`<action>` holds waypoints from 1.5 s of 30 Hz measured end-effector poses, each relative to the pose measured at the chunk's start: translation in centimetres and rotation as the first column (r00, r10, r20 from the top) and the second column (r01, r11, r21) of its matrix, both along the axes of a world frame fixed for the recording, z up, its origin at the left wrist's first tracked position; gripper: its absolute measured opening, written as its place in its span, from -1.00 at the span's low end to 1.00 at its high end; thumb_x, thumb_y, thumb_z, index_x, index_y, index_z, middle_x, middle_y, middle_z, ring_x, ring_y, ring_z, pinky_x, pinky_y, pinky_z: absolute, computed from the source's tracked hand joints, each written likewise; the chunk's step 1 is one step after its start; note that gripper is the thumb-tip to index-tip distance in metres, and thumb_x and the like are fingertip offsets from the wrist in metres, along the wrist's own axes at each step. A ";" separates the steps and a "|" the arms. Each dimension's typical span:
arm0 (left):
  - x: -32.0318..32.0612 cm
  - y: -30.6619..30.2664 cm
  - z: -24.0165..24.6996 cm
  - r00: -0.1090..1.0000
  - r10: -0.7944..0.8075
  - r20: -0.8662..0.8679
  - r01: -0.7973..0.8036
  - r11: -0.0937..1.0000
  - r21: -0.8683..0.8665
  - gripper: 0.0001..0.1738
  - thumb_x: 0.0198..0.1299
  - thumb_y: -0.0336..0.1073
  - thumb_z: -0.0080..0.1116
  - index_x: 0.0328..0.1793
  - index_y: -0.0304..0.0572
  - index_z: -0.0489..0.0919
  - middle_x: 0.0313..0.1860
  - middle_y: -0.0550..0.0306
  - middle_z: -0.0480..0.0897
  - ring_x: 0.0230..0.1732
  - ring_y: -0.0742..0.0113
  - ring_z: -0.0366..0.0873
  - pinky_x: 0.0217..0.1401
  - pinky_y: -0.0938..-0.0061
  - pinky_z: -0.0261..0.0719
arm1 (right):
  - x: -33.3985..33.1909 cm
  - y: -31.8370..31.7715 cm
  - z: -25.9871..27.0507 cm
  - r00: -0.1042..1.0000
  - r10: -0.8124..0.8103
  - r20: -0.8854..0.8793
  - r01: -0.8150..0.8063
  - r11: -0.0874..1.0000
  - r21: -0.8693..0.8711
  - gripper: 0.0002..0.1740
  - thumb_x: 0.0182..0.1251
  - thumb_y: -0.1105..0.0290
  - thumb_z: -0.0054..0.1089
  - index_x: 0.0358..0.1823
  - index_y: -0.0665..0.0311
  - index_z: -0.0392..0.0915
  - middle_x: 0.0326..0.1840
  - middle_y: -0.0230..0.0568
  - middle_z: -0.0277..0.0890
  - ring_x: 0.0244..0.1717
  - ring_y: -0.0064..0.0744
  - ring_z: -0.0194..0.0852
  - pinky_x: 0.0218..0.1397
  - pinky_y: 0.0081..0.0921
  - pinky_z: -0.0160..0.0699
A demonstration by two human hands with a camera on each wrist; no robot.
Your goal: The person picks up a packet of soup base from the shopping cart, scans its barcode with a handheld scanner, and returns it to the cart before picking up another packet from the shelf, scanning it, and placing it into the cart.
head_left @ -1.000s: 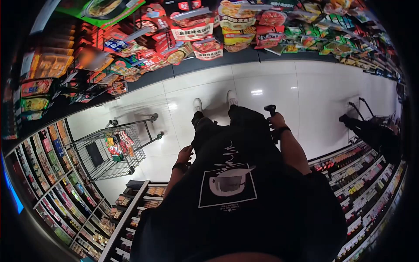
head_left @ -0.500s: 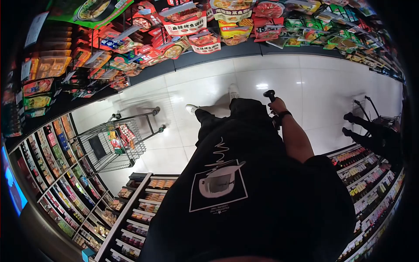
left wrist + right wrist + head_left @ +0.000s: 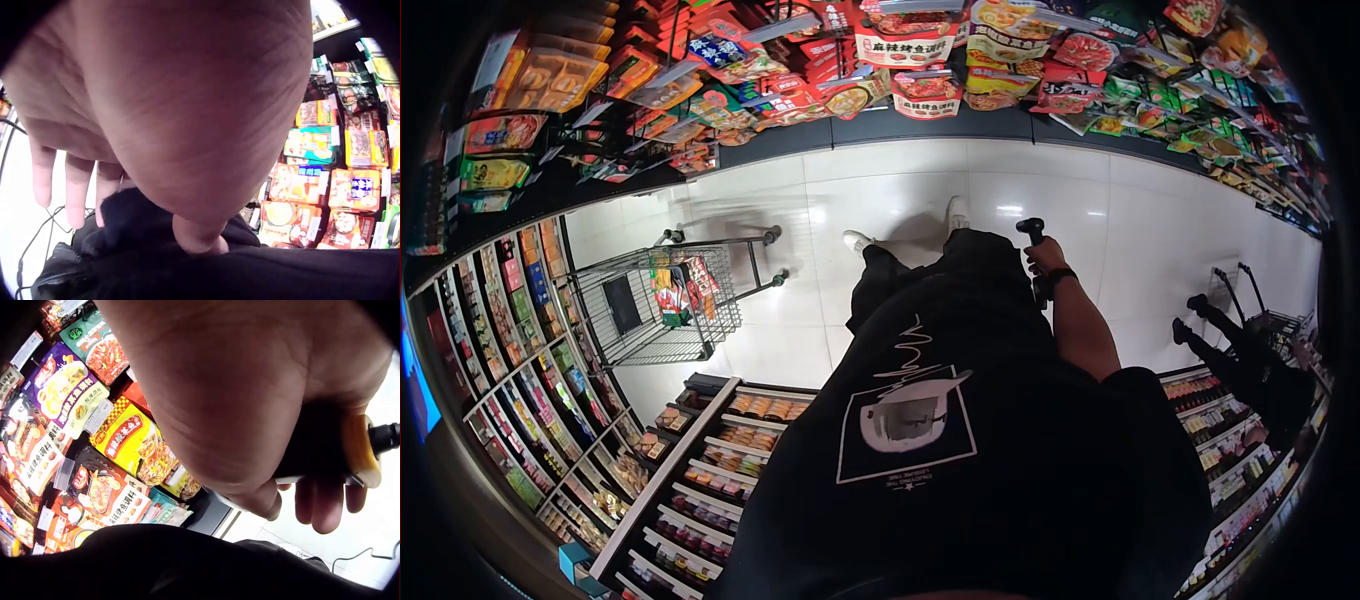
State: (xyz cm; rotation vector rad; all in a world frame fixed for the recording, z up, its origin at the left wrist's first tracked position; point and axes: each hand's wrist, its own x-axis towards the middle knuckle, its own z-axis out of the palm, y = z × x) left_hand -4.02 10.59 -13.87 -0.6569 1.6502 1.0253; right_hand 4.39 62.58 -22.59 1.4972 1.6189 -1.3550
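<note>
My right hand (image 3: 1045, 258) holds a black handheld device (image 3: 1030, 227) beside my right thigh, its rounded end poking out past the fingers. In the right wrist view, the fingers wrap under its dark body (image 3: 315, 447), which has an orange-yellow end piece (image 3: 362, 450) and a black plug-like tip. My left hand (image 3: 181, 106) hangs by the dark clothing (image 3: 169, 269), fingers straight and pointing down, thumb near the cloth, and it holds nothing. The torso hides this hand in the head view.
Hanging seasoning packets (image 3: 925, 90) line the shelf ahead. A wire shopping cart (image 3: 615, 350) holding packets (image 3: 670, 290) stands at left. Stocked shelves (image 3: 710, 480) lie behind. Another person (image 3: 1270, 400) is near a second cart (image 3: 1280, 325) at right. White floor tiles (image 3: 890, 175) lie between.
My left hand, visible by the thigh a second ago, is now behind the torso in the head view. My feet have stepped apart. The right hand keeps hold of the device.
</note>
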 end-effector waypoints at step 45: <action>9.4 0.0 -4.2 0.978 0.151 -0.140 -0.168 0.979 -0.118 -0.61 0.21 -0.19 0.06 0.10 -0.24 0.48 -0.08 0.04 0.58 -0.06 0.24 0.53 0.01 0.35 0.48 | -1.0 4.3 0.0 0.991 0.129 0.015 -0.129 0.992 -0.012 -0.73 0.09 0.46 0.21 -0.20 0.42 0.41 -0.46 -0.08 0.53 -0.61 -0.29 0.51 -0.58 -0.37 0.50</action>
